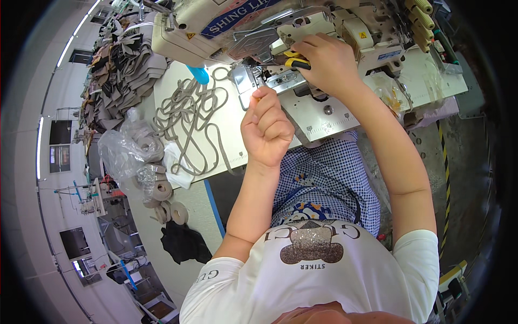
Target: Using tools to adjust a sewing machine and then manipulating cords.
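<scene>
Over the front of a cream sewing machine (186,43), my left hand (267,127) is closed, thumb and fingertips pinched beside the metal needle plate (244,89). Whatever lies between those fingertips is too small or hidden to make out. My right hand (329,63) is wrapped round a small tool with yellow-and-black handles (297,63), held just right of the needle area. Its working end is not clear against the machine's parts. Left of the plate, a long grey strip (197,110) lies in loose loops on the white table (226,154).
Several grey tape rolls (178,213) and clear plastic bags (121,154) sit at the left, near a black cloth (183,243). Grey fabric pieces (129,70) are heaped at the far left. A light-blue object (198,74) stands beside the machine head. Yellow cones (421,16) are at the far right.
</scene>
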A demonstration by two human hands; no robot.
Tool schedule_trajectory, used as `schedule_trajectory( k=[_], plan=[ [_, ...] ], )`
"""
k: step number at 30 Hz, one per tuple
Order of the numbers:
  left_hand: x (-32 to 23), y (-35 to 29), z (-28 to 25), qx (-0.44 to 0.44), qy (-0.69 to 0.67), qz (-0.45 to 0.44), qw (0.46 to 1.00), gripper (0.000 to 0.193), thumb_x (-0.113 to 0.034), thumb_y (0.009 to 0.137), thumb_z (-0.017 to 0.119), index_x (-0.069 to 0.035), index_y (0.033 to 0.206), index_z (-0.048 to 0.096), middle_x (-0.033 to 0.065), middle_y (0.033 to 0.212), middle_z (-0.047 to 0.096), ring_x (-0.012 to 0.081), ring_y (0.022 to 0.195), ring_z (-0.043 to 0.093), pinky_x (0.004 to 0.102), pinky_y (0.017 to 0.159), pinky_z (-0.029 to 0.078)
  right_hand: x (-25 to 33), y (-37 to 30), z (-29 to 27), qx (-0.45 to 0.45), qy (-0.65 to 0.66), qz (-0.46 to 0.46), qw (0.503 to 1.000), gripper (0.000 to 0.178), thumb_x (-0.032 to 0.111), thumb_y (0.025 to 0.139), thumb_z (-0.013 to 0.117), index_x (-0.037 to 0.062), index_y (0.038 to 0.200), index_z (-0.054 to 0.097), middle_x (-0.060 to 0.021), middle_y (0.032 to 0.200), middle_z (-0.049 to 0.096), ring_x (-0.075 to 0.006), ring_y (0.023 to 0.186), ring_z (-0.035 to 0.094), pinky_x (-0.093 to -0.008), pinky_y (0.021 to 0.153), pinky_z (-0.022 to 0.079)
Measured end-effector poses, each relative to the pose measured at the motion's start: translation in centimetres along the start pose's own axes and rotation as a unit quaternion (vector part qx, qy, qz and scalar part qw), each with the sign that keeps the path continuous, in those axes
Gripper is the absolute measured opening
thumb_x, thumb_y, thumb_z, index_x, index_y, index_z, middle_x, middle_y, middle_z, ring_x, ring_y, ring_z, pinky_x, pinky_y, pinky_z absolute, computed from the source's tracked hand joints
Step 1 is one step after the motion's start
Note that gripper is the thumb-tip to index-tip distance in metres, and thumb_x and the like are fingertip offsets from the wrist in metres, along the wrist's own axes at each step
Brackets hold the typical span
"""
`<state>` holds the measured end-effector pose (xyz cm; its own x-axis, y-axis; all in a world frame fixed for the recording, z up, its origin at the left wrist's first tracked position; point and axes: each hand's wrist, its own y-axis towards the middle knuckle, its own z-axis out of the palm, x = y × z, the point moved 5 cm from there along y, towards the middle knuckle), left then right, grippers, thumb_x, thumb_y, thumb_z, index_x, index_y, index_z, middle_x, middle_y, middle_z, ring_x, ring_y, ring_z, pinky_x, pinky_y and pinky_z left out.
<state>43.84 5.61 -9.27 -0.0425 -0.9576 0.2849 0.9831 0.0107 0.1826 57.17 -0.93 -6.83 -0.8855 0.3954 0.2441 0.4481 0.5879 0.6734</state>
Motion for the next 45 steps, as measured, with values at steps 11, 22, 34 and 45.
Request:
schedule_trajectory(
  k=[11, 22, 34, 45],
  plan=[
    [-1.1, -0.7, 1.1, -0.237, 0.255, 0.044, 0.936, 0.020, -0.021, 0.095, 0.036, -0.008, 0.084, 0.045, -0.0039, 0.058, 0.033, 0.0054, 0.041, 0.022, 0.0202, 0.034, 0.018, -0.2, -0.1, 0.2, -0.003, -0.002, -0.005, 1.000, 0.026, 0.021, 0.064, 0.066, 0.0108, 0.087, 0.063, 0.0003, 0.082, 0.059, -0.0189, 0.076, 0.058, -0.0329, 0.062, 0.048],
    [-1.1, -0.5, 1.1, -0.298, 0.395, 0.079, 0.866, 0.020, -0.021, 0.095, 0.036, -0.010, 0.082, 0.045, -0.0039, 0.057, 0.035, 0.0048, 0.041, 0.024, 0.0183, 0.033, 0.020, -0.1, 0.0, 0.1, -0.004, 0.000, -0.003, 1.000, 0.025, 0.021, 0.064, 0.066, 0.0108, 0.087, 0.063, 0.0000, 0.081, 0.059, -0.0187, 0.076, 0.058, -0.0324, 0.063, 0.048],
    [1.1, -3.2, 0.0, -0.292, 0.296, 0.043, 0.908, 0.021, -0.026, 0.096, 0.036, -0.010, 0.089, 0.048, -0.0019, 0.062, 0.038, 0.0062, 0.044, 0.030, 0.0183, 0.039, 0.026, 0.3, -0.1, -0.6, 0.016, 0.006, 0.000, 1.000, 0.027, 0.019, 0.064, 0.066, 0.0088, 0.089, 0.062, -0.0013, 0.084, 0.058, -0.0197, 0.081, 0.056, -0.0333, 0.066, 0.048],
    [1.9, -6.8, -3.8, -0.299, 0.456, 0.025, 0.838, 0.021, -0.027, 0.096, 0.037, -0.009, 0.092, 0.047, -0.0012, 0.063, 0.039, 0.0065, 0.045, 0.032, 0.0189, 0.041, 0.025, 2.3, -6.5, -8.0, 0.054, 0.056, 0.083, 0.994, 0.041, 0.006, 0.062, 0.067, 0.0048, 0.102, 0.059, -0.0090, 0.091, 0.057, -0.0248, 0.087, 0.054, -0.0346, 0.074, 0.045]
  ],
)
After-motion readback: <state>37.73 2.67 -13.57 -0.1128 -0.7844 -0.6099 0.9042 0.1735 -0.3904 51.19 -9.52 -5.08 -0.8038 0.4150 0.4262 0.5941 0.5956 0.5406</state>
